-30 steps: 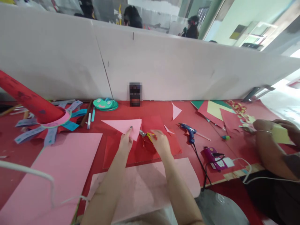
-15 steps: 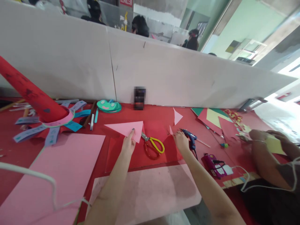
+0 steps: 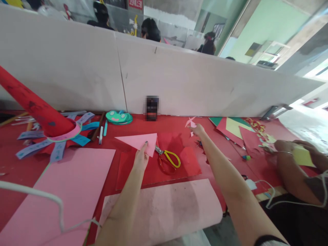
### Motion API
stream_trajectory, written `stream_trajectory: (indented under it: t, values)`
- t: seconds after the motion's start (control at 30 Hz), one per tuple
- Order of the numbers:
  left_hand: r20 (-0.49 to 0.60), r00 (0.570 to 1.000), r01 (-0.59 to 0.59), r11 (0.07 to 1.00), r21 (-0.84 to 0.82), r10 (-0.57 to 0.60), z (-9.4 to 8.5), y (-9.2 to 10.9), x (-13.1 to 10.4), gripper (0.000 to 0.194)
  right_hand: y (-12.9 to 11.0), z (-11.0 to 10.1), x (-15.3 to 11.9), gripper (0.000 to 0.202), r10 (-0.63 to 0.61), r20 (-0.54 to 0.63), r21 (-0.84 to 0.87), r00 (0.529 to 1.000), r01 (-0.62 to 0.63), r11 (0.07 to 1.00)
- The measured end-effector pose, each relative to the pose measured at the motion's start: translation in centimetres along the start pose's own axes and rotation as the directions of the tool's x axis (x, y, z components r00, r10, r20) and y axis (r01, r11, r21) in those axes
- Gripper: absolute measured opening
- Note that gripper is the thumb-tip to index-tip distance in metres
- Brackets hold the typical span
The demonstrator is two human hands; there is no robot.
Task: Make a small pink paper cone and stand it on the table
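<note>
My left hand (image 3: 141,157) pinches a pink paper triangle (image 3: 137,139), thumb on top, above the red sheet (image 3: 143,172). Beside that hand lie scissors (image 3: 172,160) with one yellow and one red handle; their blades run partly behind the pink paper. My right hand (image 3: 198,130) reaches to the far side of the table, its fingertips on thin pink paper scraps (image 3: 190,121) that cross each other. A glue gun (image 3: 200,143) shows only in part, covered by my right forearm.
At left a red cone (image 3: 51,116) with paper strips stands by a large pink sheet (image 3: 74,177). Green paper cutouts (image 3: 119,117) and a marker (image 3: 100,134) lie near the white partition (image 3: 192,82). Coloured paper (image 3: 235,130) and another person's hands (image 3: 287,147) are at right.
My right hand has moved forward and slightly left with a pink scrap, from beside the glue gun to the scrap at the back. My left hand and the triangle have stayed nearly in place.
</note>
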State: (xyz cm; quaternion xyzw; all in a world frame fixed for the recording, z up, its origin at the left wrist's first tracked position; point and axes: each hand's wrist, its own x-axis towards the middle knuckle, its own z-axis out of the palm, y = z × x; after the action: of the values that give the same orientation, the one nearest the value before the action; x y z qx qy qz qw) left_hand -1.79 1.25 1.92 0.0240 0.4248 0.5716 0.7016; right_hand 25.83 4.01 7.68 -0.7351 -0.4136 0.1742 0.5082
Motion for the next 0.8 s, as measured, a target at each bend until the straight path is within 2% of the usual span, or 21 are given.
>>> stream_trajectory:
  t: [0.07,0.1,0.17,0.23,0.33,0.4,0.5,0.63,0.7,0.8]
  values:
    - [-0.006,1.0,-0.009,1.0,-0.002,0.009,0.0,0.0,0.0,0.011,-0.3,1.0,-1.0,0.04,0.045,-0.014,-0.078,0.999,-0.046,0.996]
    - [-0.006,1.0,-0.017,1.0,-0.006,0.017,0.0,0.0,-0.1,0.012,-0.5,1.7,-2.0,0.044,0.049,0.016,-0.106,0.999,-0.047,0.993]
    - [-0.001,1.0,-0.032,0.999,-0.013,0.032,0.1,0.0,-0.2,0.011,-0.9,3.3,-5.1,0.039,0.061,0.17,-0.138,0.984,-0.038,0.99]
    - [0.006,0.999,-0.04,0.999,-0.016,0.04,0.3,0.0,-0.4,0.01,-1.4,4.9,-8.9,0.041,0.058,0.311,0.012,0.949,-0.065,0.998]
    - [0.024,0.998,-0.058,0.998,-0.017,0.058,0.6,-0.4,-0.6,0.01,-1.8,6.8,-13.9,0.045,0.064,0.348,0.277,0.935,-0.168,0.946]
    - [0.051,0.996,-0.067,0.998,-0.011,0.067,0.8,-0.8,-0.8,0.011,-2.0,7.5,-15.8,0.047,0.084,0.367,0.428,0.926,-0.248,0.869]
    - [0.113,0.992,-0.055,0.998,0.043,0.05,0.9,-1.5,-1.3,0.013,-1.9,7.7,-16.5,0.044,0.092,0.376,0.502,0.922,-0.287,0.816]
    - [0.2,0.98,-0.048,0.982,0.183,0.011,0.9,-2.2,-2.2,0.015,-1.0,7.1,-15.8,0.032,0.075,0.269,0.464,0.96,-0.197,0.864]
    - [0.2,0.98,-0.036,0.971,0.236,-0.012,1.0,-2.4,-2.5,0.016,-0.4,6.8,-15.6,0.03,0.069,0.207,0.45,0.976,-0.157,0.879]
    - [0.144,0.988,0.008,0.944,0.331,-0.059,1.1,-2.6,-2.8,0.018,0.4,6.6,-15.4,0.029,0.056,0.154,0.423,0.986,-0.117,0.899]
